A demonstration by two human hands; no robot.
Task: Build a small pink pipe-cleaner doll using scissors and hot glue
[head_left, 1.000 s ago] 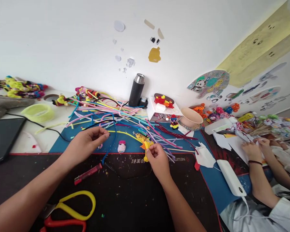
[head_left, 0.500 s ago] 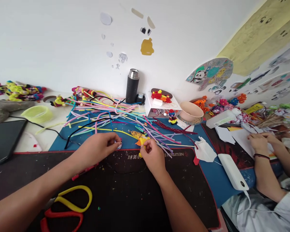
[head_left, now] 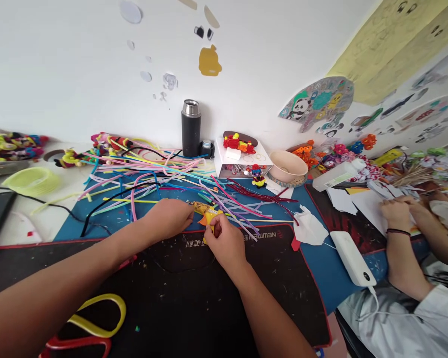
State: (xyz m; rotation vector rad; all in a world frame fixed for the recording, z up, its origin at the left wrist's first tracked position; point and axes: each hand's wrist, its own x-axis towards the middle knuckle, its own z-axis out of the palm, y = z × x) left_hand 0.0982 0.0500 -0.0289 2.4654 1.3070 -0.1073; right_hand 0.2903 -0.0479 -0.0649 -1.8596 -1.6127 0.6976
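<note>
White wall (head_left: 78, 69) beyond a yellow glue gun (head_left: 211, 215), orange-triggered, brown-blotched toward its tip.

A white wall (head_left: 78, 64) stands far, bearing cut-outs (head_left: 209, 60) and, at far right, yellow paper (head_left: 384, 49). Soft light covers the blue tabletop (head_left: 326, 293).

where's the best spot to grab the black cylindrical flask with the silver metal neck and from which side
The black flask is probably best gripped around mid-body, from the front: it stands upright, its side straight and round, with the white wall close behind.
</note>
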